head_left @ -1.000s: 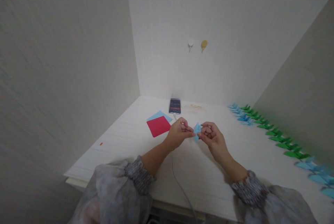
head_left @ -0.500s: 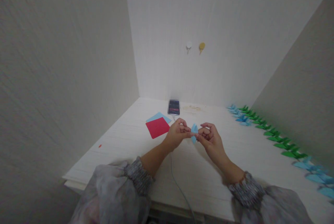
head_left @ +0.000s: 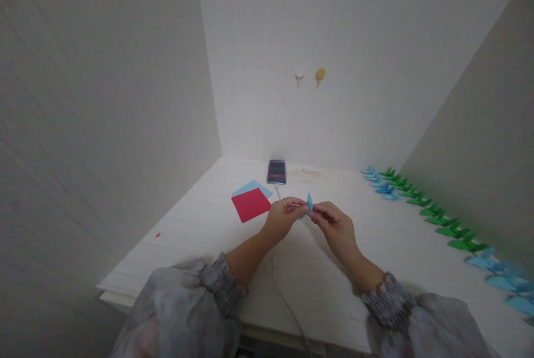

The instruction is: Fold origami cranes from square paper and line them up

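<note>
Between my two hands is a small folded piece of light blue origami paper (head_left: 310, 202), held up above the white table. My left hand (head_left: 286, 217) pinches it from the left with thumb and fingers; a ring shows on one finger. From the right, my right hand (head_left: 335, 223) grips the same piece between thumb and fingertips. Its lower part is mostly hidden by the fingers. Beyond my left hand lies a red paper square (head_left: 251, 205), partly covering a light blue sheet (head_left: 253, 185).
Rows of green paper cranes (head_left: 435, 212) and blue paper cranes (head_left: 507, 282) line the right side. A phone-like device (head_left: 276, 171) stands at the back, its cable (head_left: 287, 303) running to the front edge. Two hooks, white (head_left: 299, 73) and yellow (head_left: 320, 74), are on the wall. An orange scrap (head_left: 158, 235) lies left.
The blue paper has turned and now looks narrower, tipped up between the fingers. My right hand's raised fingers have come down and closed in on it. The view has shifted slightly.
</note>
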Tool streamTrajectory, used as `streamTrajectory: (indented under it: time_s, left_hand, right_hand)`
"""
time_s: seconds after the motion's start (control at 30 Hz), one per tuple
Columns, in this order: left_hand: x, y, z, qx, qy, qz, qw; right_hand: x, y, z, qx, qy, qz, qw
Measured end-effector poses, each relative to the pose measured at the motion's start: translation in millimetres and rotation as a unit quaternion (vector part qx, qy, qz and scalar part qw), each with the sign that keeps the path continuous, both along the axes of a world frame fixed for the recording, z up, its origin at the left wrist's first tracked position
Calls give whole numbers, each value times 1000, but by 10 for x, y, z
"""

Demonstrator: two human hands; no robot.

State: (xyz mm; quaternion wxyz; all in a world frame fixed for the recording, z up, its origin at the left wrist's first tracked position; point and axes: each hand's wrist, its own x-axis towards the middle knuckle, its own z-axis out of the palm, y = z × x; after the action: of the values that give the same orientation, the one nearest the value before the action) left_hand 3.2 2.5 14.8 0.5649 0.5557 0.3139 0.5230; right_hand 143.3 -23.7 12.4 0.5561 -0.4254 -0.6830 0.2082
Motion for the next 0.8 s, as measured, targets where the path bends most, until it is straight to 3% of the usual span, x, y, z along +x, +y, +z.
streamTrajectory:
  time_s: [0.1,0.3,0.47,0.8]
  left_hand:
    - [8,-20,16,-28,-19,-23,999]
    - [4,-12,29,-65,-64,-29,995]
    - [4,3,3,-82,-57,-31,995]
    - [-17,18,3,-75,-85,-50,992]
  right_hand:
    - [-6,-20,31,22,-32,-15,999]
    - [-3,-33,38,65,-91,29,993]
    - [7,2,-34,23,-12,-20,999]
    - [13,44,-62,-79,114,30,990]
